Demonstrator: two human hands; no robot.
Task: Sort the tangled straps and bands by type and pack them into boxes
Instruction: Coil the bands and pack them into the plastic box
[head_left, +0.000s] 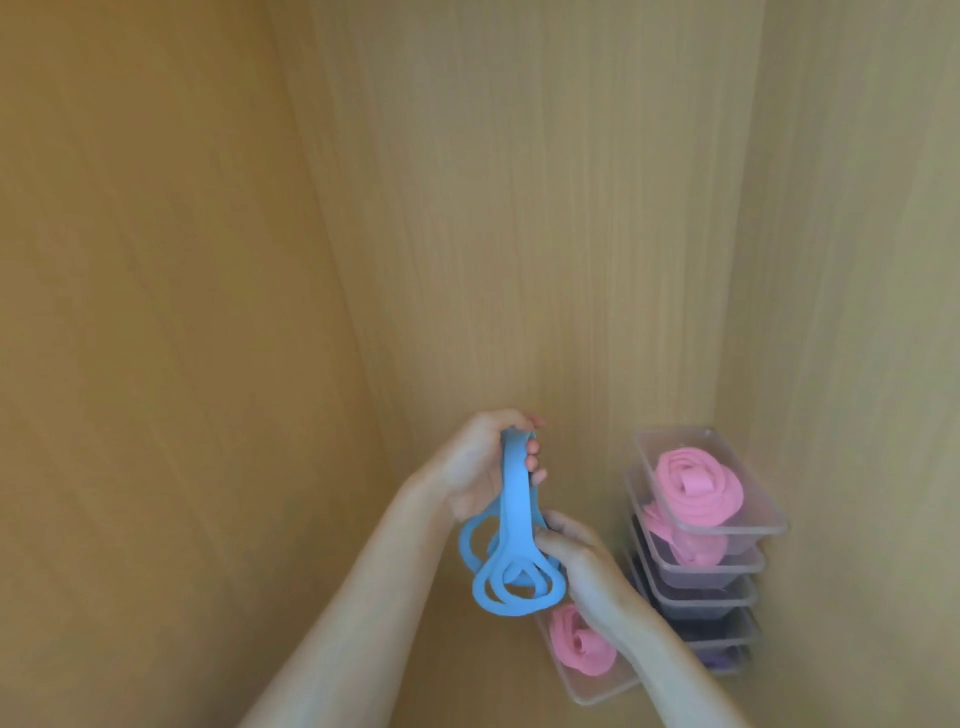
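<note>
A person holds a blue elastic band (515, 512) in both hands, down at about 5 o'clock from the middle of the view. The left hand (475, 470) is the upper one. It grips the band's top end, and its curled fingers (533, 448) wrap round the flat strap. From there the band hangs down as a doubled strip and opens into several overlapping loops at the bottom. The right hand (584, 569) sits at 4 o'clock from the left hand, beside those loops. It pinches the strap just above them, with its fingers curled against the band's right edge. Both forearms enter from the bottom edge.

A stack of clear plastic boxes (727, 597) stands at 3 o'clock from the hands, in the corner where the wood-grain panels (519, 208) meet. The top box (756, 526) holds a pink band (691, 488) rolled into a coil. The box below it holds more pink band (693, 548). The lower boxes hold something dark purple (698, 613), too dim to make out clearly. A separate clear box (589, 691) lies at 6 o'clock, just beside the stack and partly hidden under the right wrist. It holds another coiled pink band (576, 644).
</note>
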